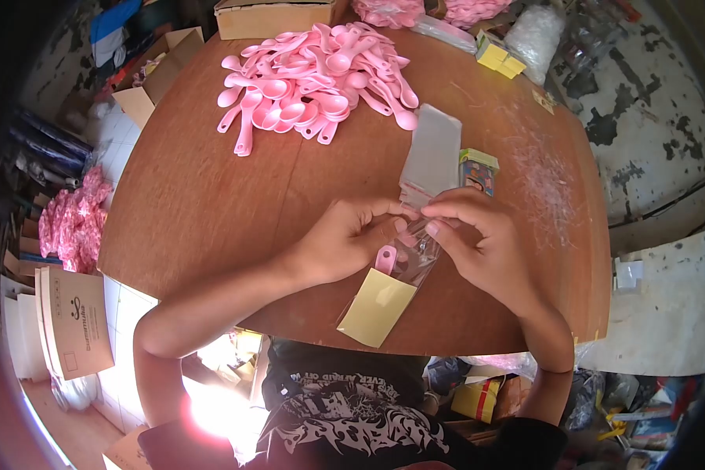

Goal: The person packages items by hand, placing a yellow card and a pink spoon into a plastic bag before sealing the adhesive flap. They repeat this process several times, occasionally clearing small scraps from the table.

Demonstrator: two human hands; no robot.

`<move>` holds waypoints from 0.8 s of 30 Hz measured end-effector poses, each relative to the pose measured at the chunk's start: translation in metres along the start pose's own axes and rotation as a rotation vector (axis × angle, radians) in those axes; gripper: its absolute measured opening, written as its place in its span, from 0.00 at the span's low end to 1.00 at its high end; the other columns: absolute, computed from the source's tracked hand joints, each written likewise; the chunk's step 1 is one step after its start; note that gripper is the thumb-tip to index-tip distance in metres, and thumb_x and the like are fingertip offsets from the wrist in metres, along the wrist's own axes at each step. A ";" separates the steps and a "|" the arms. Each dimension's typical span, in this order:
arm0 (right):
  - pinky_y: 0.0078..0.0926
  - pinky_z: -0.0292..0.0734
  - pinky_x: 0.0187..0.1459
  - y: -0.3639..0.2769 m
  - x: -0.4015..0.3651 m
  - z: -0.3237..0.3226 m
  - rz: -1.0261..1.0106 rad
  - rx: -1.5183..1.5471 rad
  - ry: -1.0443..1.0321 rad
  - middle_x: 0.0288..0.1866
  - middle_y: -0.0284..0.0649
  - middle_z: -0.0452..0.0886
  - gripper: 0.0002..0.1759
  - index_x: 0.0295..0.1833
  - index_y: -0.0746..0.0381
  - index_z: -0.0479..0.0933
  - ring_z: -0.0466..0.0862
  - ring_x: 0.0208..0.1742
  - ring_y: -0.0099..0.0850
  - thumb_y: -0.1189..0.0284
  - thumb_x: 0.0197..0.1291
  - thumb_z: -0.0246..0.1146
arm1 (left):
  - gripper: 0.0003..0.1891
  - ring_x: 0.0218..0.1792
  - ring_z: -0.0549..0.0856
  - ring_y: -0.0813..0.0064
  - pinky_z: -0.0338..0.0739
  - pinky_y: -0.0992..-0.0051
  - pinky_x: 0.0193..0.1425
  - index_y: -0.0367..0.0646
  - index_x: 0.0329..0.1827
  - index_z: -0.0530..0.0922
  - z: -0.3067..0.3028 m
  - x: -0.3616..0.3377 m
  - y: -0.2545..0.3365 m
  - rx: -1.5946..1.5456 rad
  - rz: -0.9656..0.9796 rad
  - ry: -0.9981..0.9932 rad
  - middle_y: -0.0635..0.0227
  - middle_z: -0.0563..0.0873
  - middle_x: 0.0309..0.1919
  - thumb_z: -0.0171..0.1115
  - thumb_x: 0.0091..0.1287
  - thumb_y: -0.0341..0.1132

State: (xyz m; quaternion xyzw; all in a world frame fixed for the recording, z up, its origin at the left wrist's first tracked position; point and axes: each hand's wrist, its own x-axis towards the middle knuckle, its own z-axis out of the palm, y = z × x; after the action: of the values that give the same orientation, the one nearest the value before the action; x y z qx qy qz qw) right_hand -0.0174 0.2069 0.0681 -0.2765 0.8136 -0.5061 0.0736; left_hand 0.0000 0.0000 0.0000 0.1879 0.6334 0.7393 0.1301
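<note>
My left hand (358, 239) and my right hand (471, 235) meet at the upper end of a clear plastic bag (421, 265), thumbs and forefingers pinching its edge. Inside the bag lie a pink spoon (385, 259), its holed handle end showing, and a yellow card (377, 307) at the lower end near the table edge. A stack of clear bags (434, 149) lies just beyond my fingers. Right of it is a small pile of printed cards (478, 172), partly behind my right hand. A large heap of pink spoons (313, 78) lies farther back.
The brown table (204, 196) holds a cardboard box (274, 19) at the back edge, yellow card stacks (499, 59) at back right and plastic scraps (542, 180) at right. Open cartons (160, 74) and a marked carton (76, 321) stand left of the table.
</note>
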 end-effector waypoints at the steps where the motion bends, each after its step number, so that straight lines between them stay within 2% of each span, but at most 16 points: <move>1: 0.30 0.81 0.43 -0.001 0.000 0.001 -0.163 -0.261 0.030 0.44 0.38 0.81 0.08 0.44 0.61 0.83 0.83 0.43 0.34 0.74 0.58 0.67 | 0.15 0.42 0.84 0.81 0.79 0.79 0.49 0.35 0.59 0.77 0.001 0.000 -0.001 0.035 0.048 -0.001 0.62 0.88 0.41 0.55 0.72 0.27; 2: 0.28 0.79 0.38 -0.002 0.000 0.003 -0.325 -0.523 0.060 0.42 0.36 0.81 0.08 0.41 0.63 0.82 0.83 0.39 0.34 0.75 0.54 0.68 | 0.13 0.39 0.84 0.82 0.79 0.78 0.46 0.33 0.56 0.79 0.003 0.000 -0.003 0.070 0.096 -0.003 0.63 0.88 0.40 0.54 0.71 0.26; 3: 0.28 0.79 0.38 -0.001 -0.001 0.010 -0.325 -0.495 0.084 0.42 0.36 0.81 0.08 0.41 0.63 0.82 0.83 0.39 0.34 0.75 0.54 0.68 | 0.13 0.39 0.84 0.82 0.79 0.78 0.46 0.33 0.56 0.79 0.002 -0.004 0.001 0.099 0.075 -0.013 0.63 0.88 0.40 0.54 0.71 0.26; 6: 0.30 0.76 0.31 -0.001 0.000 0.016 -0.547 -0.769 0.161 0.34 0.34 0.75 0.06 0.32 0.64 0.79 0.79 0.34 0.31 0.76 0.49 0.68 | 0.14 0.37 0.83 0.83 0.79 0.76 0.43 0.34 0.56 0.79 0.009 -0.003 0.000 0.078 0.112 -0.002 0.63 0.88 0.37 0.55 0.70 0.25; 7: 0.30 0.76 0.31 -0.001 0.000 0.018 -0.548 -0.769 0.162 0.34 0.34 0.75 0.06 0.32 0.64 0.79 0.79 0.34 0.31 0.76 0.49 0.68 | 0.13 0.36 0.85 0.80 0.79 0.74 0.41 0.34 0.54 0.79 0.010 -0.005 0.005 0.137 0.096 -0.011 0.61 0.88 0.35 0.55 0.68 0.24; 9: 0.29 0.74 0.29 0.001 -0.001 0.022 -0.585 -0.942 0.143 0.32 0.34 0.73 0.06 0.30 0.64 0.78 0.78 0.32 0.30 0.76 0.44 0.67 | 0.12 0.35 0.86 0.77 0.79 0.72 0.40 0.34 0.52 0.79 0.011 -0.007 0.009 0.192 0.080 -0.017 0.59 0.87 0.34 0.55 0.67 0.23; 10: 0.29 0.72 0.28 0.002 -0.002 0.024 -0.603 -1.013 0.129 0.31 0.34 0.72 0.07 0.28 0.64 0.77 0.77 0.31 0.29 0.75 0.39 0.65 | 0.11 0.34 0.87 0.72 0.79 0.70 0.39 0.34 0.49 0.79 0.011 -0.008 0.009 0.272 0.089 -0.031 0.56 0.87 0.33 0.56 0.66 0.23; 14: 0.29 0.72 0.28 0.002 -0.004 0.028 -0.629 -1.086 0.112 0.29 0.33 0.71 0.07 0.26 0.63 0.76 0.76 0.29 0.29 0.74 0.36 0.65 | 0.05 0.33 0.88 0.60 0.78 0.65 0.37 0.33 0.41 0.78 0.009 -0.010 0.012 0.478 0.127 -0.094 0.52 0.86 0.31 0.56 0.64 0.22; 16: 0.27 0.73 0.30 0.002 -0.001 0.022 -0.536 -0.867 0.112 0.31 0.34 0.74 0.06 0.26 0.63 0.77 0.77 0.30 0.27 0.79 0.38 0.65 | 0.07 0.32 0.88 0.61 0.78 0.66 0.36 0.34 0.43 0.79 0.010 -0.009 0.016 0.495 0.182 -0.087 0.52 0.86 0.32 0.56 0.64 0.22; 17: 0.27 0.73 0.30 0.000 -0.001 0.019 -0.534 -0.870 0.114 0.31 0.34 0.74 0.06 0.26 0.63 0.77 0.77 0.30 0.27 0.79 0.38 0.65 | 0.09 0.32 0.88 0.62 0.78 0.66 0.36 0.34 0.45 0.80 0.012 -0.011 0.016 0.506 0.220 -0.078 0.53 0.86 0.33 0.57 0.65 0.23; 19: 0.23 0.74 0.33 -0.008 0.002 0.006 -0.206 -0.252 0.067 0.32 0.35 0.78 0.05 0.27 0.65 0.78 0.79 0.32 0.25 0.83 0.41 0.64 | 0.11 0.32 0.88 0.66 0.79 0.68 0.37 0.36 0.49 0.81 0.014 -0.011 0.016 0.446 0.243 -0.051 0.53 0.87 0.33 0.57 0.66 0.23; 20: 0.21 0.75 0.37 -0.011 0.003 -0.006 -0.201 -0.206 0.054 0.31 0.37 0.80 0.05 0.30 0.67 0.79 0.81 0.34 0.25 0.86 0.45 0.64 | 0.13 0.32 0.88 0.70 0.79 0.70 0.37 0.38 0.53 0.81 0.014 -0.011 0.016 0.388 0.264 -0.021 0.54 0.87 0.33 0.57 0.67 0.24; 21: 0.22 0.75 0.38 -0.012 0.003 -0.017 -0.155 -0.023 0.113 0.31 0.37 0.80 0.04 0.30 0.66 0.79 0.80 0.35 0.25 0.83 0.46 0.64 | 0.13 0.32 0.88 0.70 0.79 0.70 0.37 0.38 0.53 0.81 0.012 -0.012 0.019 0.387 0.267 -0.020 0.54 0.87 0.33 0.57 0.67 0.24; 22: 0.23 0.75 0.38 -0.013 0.003 -0.029 -0.107 0.161 0.171 0.30 0.37 0.79 0.03 0.31 0.66 0.79 0.80 0.35 0.26 0.81 0.48 0.64 | 0.14 0.36 0.86 0.74 0.78 0.74 0.42 0.37 0.57 0.79 0.009 -0.014 0.022 0.323 0.147 -0.052 0.57 0.87 0.38 0.56 0.69 0.25; 23: 0.25 0.75 0.39 -0.015 0.002 -0.054 -0.108 0.249 0.135 0.32 0.38 0.79 0.03 0.31 0.65 0.79 0.79 0.37 0.26 0.78 0.50 0.64 | 0.16 0.41 0.85 0.79 0.77 0.77 0.47 0.37 0.62 0.76 0.007 -0.015 0.024 0.258 0.027 -0.085 0.61 0.88 0.43 0.55 0.72 0.25; 24: 0.26 0.75 0.40 -0.013 0.003 -0.083 -0.107 0.336 0.099 0.34 0.39 0.79 0.04 0.31 0.64 0.79 0.79 0.38 0.27 0.74 0.52 0.64 | 0.16 0.47 0.83 0.80 0.76 0.78 0.52 0.35 0.63 0.75 0.005 -0.014 0.016 0.150 0.091 -0.071 0.65 0.86 0.47 0.53 0.74 0.28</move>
State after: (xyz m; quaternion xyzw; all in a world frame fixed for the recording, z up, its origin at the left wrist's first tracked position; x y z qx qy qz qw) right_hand -0.0485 0.2663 0.1193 -0.2780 0.7043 -0.6512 0.0514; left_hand 0.0155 -0.0043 0.0151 0.2519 0.6727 0.6879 0.1044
